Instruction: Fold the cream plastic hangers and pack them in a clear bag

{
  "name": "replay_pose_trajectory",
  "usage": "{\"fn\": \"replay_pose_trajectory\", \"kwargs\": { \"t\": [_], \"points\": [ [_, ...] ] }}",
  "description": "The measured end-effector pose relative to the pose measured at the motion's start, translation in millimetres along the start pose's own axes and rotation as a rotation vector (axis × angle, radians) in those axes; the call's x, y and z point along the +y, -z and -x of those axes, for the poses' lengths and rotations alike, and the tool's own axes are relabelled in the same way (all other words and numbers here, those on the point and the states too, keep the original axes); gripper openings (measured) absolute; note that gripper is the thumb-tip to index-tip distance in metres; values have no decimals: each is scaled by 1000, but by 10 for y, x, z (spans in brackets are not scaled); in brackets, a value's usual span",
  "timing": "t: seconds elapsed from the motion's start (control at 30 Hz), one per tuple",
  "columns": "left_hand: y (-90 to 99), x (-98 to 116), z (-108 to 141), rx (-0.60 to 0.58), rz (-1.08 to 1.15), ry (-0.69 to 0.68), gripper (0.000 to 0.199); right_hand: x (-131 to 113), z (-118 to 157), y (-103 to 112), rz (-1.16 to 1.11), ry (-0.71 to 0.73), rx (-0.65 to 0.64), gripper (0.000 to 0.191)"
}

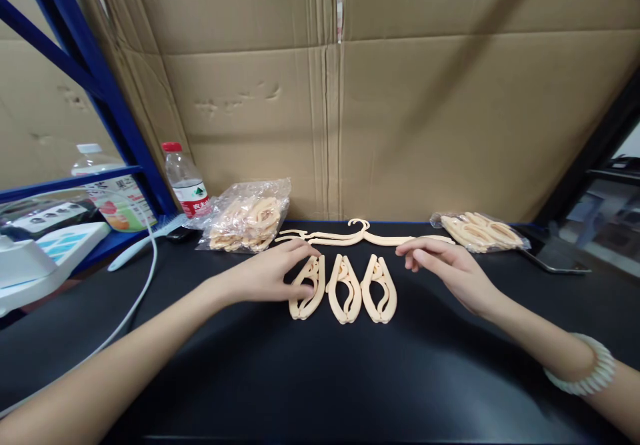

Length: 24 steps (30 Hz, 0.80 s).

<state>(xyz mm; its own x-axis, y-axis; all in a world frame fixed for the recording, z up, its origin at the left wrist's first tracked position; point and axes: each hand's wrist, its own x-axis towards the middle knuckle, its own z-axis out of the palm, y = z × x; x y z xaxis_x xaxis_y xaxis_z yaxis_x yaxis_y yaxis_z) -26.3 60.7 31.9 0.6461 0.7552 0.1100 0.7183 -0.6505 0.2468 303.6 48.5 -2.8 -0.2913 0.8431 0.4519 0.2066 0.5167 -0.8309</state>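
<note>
A: Start at the left. What's there?

B: A white cable (150, 265) curves over the black table (280, 378). Farther back stand a white-capped bottle (117, 205) and a red-capped bottle (187, 188), the second just left of a clear bag (245, 218) with beige pieces in it.

A: And the left hand (265, 275)?

B: It is over the left folded hanger (319, 291), palm down. The fingers reach across its far end, and the thumb lies across its middle. They stand apart from each other; whether they grip it, I can't tell.

A: Does that hanger lie alone?

B: No, it's the first of three in a row. Next come the middle folded hanger (356, 291) and the right folded hanger (393, 291), both flat on the table, narrow ends far and rounded ends near. Behind the row, opened hangers (385, 239) stretch sideways, hooks pointing far.

A: And the right hand (453, 268)?

B: Just right of the row, loosely curled, grasping nothing. Its forearm wears a pale beaded bracelet (585, 368).

A: Anything beyond it?

B: A second clear bag (483, 228) of beige pieces at the far edge, then a dark flat device (555, 258) near it.
</note>
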Motion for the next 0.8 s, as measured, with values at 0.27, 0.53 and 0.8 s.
{"fn": "replay_pose_trajectory", "kwargs": {
  "t": [0.27,0.53,0.8],
  "points": [
    [-13,-85,62,-151,138,-164,72,147,-99,148,44,-61,138,34],
    [-97,-211,-35,96,133,-57,46,281,-202,593,384,31,315,31],
    [-368,-624,-228,287,-70,-42,36,591,-215,661,903,27,-70,33]
  ]
}}
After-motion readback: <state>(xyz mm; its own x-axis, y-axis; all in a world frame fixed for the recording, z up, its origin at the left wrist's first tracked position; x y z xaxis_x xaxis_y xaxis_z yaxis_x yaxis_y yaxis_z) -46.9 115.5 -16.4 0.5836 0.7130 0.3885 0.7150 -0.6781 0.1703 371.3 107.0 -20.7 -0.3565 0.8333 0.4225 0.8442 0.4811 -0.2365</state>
